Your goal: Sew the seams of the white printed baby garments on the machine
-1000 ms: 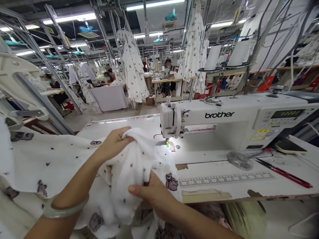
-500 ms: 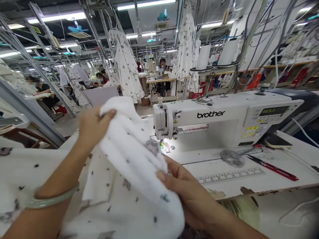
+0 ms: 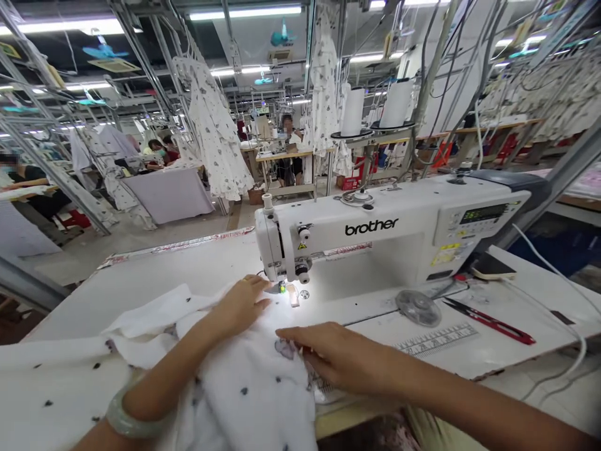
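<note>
White cloth with small dark printed motifs (image 3: 244,388) lies over the left and front of the sewing table, its edge reaching the presser foot (image 3: 282,287) of a white Brother sewing machine (image 3: 366,228). My left hand (image 3: 241,307) rests on the cloth just left of the foot, fingers stretched out and thumb apart. Nearer to me, my right hand (image 3: 328,354) holds the cloth's right edge between thumb and fingers; the thumb tip is partly hidden. A lamp lights the needle area.
Right of the cloth are a ruler strip (image 3: 436,341), a clear round disc (image 3: 417,307), red-handled snips (image 3: 491,321) and a phone (image 3: 493,266). Thread cones (image 3: 353,111) stand behind the machine. Printed garments (image 3: 216,125) hang beyond, where several people sit at work.
Both hands have lowered the cloth from in front of the machine onto the table. The left hand has let go of its raised fold and lies beside the presser foot. The view has shifted right.
</note>
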A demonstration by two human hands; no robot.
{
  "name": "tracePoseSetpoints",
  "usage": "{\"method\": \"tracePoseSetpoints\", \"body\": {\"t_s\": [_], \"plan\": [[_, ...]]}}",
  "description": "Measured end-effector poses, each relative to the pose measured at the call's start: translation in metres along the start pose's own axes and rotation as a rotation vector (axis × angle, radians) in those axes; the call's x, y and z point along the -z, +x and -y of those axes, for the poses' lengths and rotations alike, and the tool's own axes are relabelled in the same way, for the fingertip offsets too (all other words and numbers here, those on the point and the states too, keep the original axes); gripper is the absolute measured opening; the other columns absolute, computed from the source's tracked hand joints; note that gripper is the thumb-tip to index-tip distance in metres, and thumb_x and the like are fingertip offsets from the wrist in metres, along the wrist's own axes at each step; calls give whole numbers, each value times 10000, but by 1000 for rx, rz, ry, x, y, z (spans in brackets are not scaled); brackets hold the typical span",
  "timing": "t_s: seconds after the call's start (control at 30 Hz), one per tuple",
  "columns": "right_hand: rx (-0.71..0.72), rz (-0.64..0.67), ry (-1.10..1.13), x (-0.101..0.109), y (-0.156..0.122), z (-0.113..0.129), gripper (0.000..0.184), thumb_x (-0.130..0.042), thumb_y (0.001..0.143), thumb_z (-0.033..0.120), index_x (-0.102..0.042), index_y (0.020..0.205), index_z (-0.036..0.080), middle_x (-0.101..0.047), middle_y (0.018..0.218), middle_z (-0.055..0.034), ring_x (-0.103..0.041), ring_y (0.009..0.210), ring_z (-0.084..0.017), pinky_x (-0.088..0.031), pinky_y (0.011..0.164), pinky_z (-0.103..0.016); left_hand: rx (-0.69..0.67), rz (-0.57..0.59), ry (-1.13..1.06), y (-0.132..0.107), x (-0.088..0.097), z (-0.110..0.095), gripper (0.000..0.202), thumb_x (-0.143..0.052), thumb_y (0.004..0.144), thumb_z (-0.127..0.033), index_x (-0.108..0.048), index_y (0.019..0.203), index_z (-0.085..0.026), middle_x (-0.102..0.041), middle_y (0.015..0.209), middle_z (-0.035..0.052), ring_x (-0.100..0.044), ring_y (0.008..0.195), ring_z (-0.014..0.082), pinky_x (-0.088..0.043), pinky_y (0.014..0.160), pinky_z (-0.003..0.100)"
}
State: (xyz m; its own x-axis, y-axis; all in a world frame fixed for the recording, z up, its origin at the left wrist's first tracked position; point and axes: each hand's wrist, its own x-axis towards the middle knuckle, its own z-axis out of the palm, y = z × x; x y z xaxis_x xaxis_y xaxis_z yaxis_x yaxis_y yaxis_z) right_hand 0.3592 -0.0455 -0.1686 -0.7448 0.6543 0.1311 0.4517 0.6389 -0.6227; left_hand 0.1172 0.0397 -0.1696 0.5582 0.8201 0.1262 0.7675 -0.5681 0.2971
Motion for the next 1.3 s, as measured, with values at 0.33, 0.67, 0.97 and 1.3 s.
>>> {"method": "tracePoseSetpoints", "body": {"t_s": [0.33, 0.67, 0.97, 1.3], "plan": [[619, -41, -868, 5, 43, -61, 189, -451, 981, 133, -632, 933, 113, -595, 893, -68, -532, 745, -175, -397, 569, -295, 162, -13, -267, 8, -15, 5, 121, -537, 846, -305, -603, 842, -204, -659, 858, 12, -624, 817, 186, -488, 708, 283], [485, -43, -560, -2, 45, -71, 166, -478, 994, 171, -627, 933, 133, -673, 928, -57, -535, 812, -161, -460, 822, -284, 257, 45, -297, 10, -20, -10, 168, -515, 841, -326, -591, 744, -212, -662, 742, -17, -602, 747, 180, -429, 710, 279], [591, -106, -604, -6, 34, -58, 206, -457, 981, 116, -658, 950, 146, -686, 882, -68, -567, 755, -156, -479, 690, -287, 301, 64, -242, -15, -28, -15, 160, -516, 864, -331, -566, 750, -231, -647, 737, -15, -584, 707, 183, -403, 674, 293], [502, -149, -513, -10, 35, -65, 170, -473, 973, 98, -623, 1044, 130, -690, 967, -98, -612, 871, -166, -520, 826, -334, 363, 65, -190, -9, -25, -20, 197, -495, 881, -357, -570, 744, -237, -616, 665, -33, -559, 648, 172, -373, 642, 285]]}}
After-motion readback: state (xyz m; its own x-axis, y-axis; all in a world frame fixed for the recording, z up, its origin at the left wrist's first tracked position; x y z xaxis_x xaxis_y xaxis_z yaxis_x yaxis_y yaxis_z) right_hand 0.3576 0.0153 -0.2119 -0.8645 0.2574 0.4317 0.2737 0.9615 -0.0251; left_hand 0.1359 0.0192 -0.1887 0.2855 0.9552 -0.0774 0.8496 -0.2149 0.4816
